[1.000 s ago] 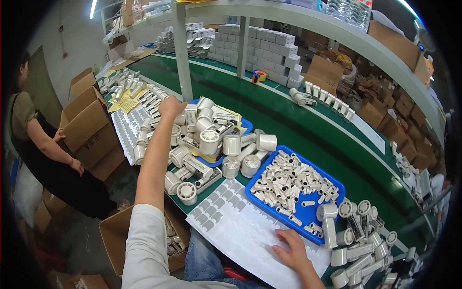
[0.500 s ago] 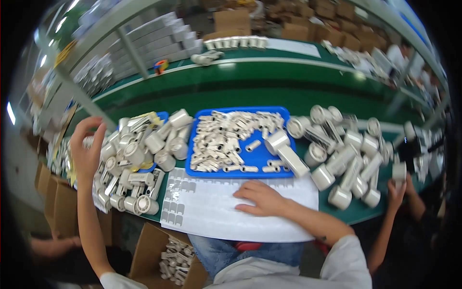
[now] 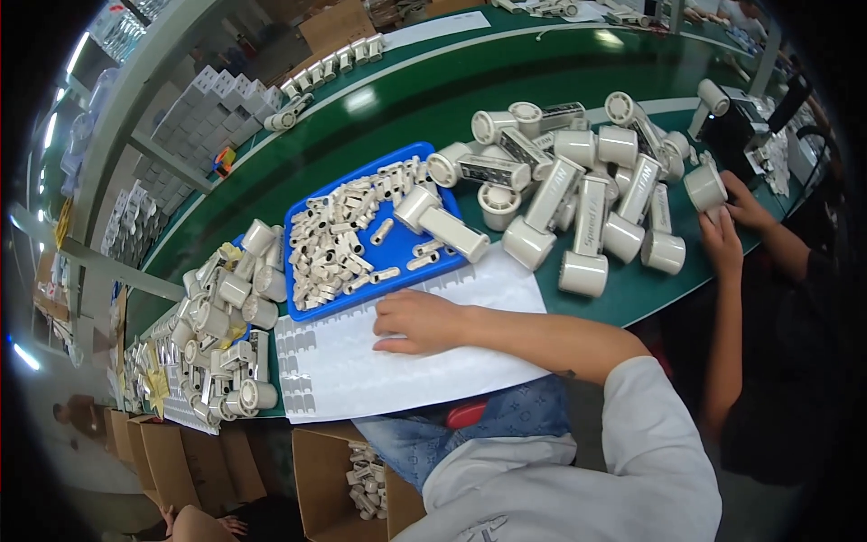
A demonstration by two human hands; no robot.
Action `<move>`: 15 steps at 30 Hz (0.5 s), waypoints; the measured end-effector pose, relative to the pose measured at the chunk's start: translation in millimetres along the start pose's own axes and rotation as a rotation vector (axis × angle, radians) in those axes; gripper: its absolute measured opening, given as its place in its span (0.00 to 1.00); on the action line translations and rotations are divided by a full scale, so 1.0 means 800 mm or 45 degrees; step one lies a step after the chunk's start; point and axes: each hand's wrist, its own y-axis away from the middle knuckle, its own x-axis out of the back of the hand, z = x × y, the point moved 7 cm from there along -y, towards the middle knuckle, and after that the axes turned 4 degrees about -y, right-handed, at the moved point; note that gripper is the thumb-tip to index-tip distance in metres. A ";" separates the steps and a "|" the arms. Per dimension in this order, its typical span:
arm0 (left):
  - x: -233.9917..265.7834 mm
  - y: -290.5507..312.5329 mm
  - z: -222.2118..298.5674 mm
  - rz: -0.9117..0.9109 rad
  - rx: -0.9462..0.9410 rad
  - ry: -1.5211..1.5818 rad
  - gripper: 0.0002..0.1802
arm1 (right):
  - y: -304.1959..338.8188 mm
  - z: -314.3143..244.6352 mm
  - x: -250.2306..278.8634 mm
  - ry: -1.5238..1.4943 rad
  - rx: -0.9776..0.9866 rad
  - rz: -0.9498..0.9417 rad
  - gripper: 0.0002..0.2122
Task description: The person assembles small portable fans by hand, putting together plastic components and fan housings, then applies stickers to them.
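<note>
Partly, the right hand hides the white sheet.

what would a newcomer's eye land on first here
Probably the bright blue tray, left of centre on the green worktop, strewn with small white parts. To its right sprawls a heap of larger white pieces with round ends, and in front the right hand rests on a white sheet.

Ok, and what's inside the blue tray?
Small white parts, mostly heaped left and back; bare tray floor shows front right. A larger white handled piece overlaps the right rim. Whatever lies under it or the heap is hidden.
</note>
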 end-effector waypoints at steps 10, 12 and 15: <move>-0.026 -0.045 0.062 -0.290 0.178 0.011 0.16 | -0.002 -0.001 0.014 0.005 -0.034 -0.015 0.15; -0.032 -0.057 0.071 -0.341 0.184 0.035 0.15 | 0.002 0.001 0.012 0.015 -0.030 0.005 0.15; -0.043 -0.080 0.083 -0.406 0.163 0.085 0.14 | -0.001 0.001 0.014 0.045 0.001 0.029 0.15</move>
